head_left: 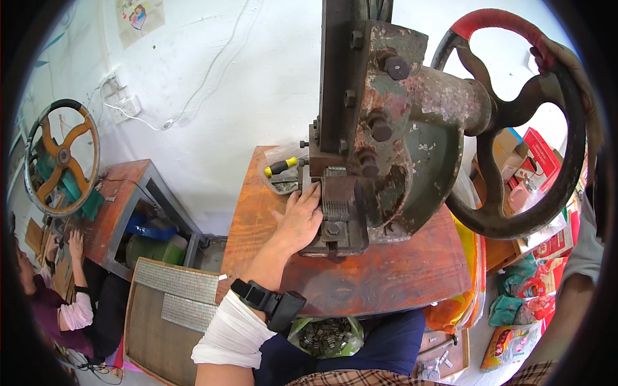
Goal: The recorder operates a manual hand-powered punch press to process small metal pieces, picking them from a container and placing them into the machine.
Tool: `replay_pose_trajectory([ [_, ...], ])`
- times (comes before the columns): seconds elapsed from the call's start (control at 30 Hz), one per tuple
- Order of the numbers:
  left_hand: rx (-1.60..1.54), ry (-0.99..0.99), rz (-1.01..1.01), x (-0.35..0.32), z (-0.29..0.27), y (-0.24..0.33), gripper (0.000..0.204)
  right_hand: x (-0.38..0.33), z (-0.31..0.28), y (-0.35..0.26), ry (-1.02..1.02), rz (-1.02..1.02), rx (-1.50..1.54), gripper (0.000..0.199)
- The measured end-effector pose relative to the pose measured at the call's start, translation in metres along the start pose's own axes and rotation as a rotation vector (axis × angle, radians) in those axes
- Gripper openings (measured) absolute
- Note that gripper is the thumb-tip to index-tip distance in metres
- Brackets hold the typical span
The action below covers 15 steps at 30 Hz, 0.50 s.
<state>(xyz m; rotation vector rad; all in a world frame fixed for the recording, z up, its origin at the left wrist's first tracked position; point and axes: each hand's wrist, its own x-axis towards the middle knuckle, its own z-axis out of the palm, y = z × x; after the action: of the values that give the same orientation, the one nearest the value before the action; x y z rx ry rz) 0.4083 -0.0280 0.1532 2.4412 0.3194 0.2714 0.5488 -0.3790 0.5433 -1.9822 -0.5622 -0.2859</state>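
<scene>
A heavy, worn screw press (386, 128) with chipped green paint stands on a reddish wooden table (270, 251). My left hand (299, 219) lies beside the metal die (337, 193) at its base, fingers stretched forward and thumb apart. Whether a small piece is under the fingertips is hidden. At the far right, my right hand (575, 71) grips the outer rim of the press's large black handwheel (502, 212), whose top is wrapped in red. That hand is dark and partly cut off by the picture's edge. A yellow-and-black screwdriver (280, 167) rests on a small tray behind my left hand.
A bag of small metal parts (327, 336) sits at my lap. Left of the table is a wooden board (145, 321) with rows of metal pieces. Another person (64, 302) works by a second handwheel (62, 156). Boxes and bags (524, 289) crowd the right side.
</scene>
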Motion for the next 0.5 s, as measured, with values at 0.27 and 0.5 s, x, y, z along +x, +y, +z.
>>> replay_pose_trajectory([
  [0.27,0.151,0.035,-0.006,-0.003,0.002,0.005,0.050,-0.162,0.104,0.223,0.732,-0.514,0.059,0.037],
  [0.5,0.100,0.057,-0.024,-0.008,-0.001,-0.004,0.048,-0.163,0.121,0.208,0.682,-0.273,0.220,0.039],
])
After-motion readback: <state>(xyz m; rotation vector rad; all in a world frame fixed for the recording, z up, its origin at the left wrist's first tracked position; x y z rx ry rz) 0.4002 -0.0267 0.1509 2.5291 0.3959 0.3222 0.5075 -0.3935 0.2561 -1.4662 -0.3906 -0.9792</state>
